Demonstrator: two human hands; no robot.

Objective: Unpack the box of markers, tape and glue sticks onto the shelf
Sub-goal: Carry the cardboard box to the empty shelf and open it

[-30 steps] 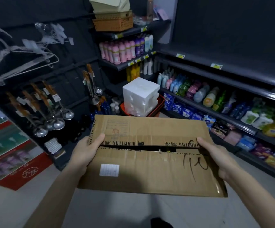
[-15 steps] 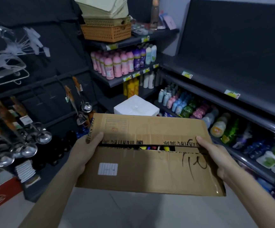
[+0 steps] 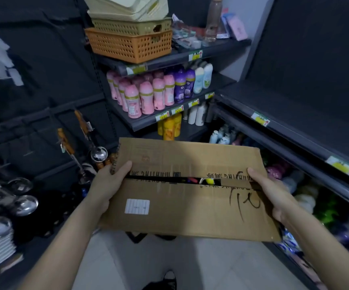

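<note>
The cardboard box [image 3: 188, 189] sits in the lower centre, flaps nearly closed — left hand [image 3: 106, 185] and right hand [image 3: 272, 195] grasp its sides. Carrying step; next, set it down by the bare shelf [image 3: 295, 105] at right.

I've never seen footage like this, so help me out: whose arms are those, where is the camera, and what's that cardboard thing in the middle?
There is no machine here. The camera sits on a person's head, looking forward and down, so you see their own bare arms. The left hand and right hand grip the two ends of a cardboard box. Its top flaps are nearly closed, and colourful items peek through the gap. Around it are shop shelves: pink bottles, an orange basket, and a bare dark shelf on the right.
</note>
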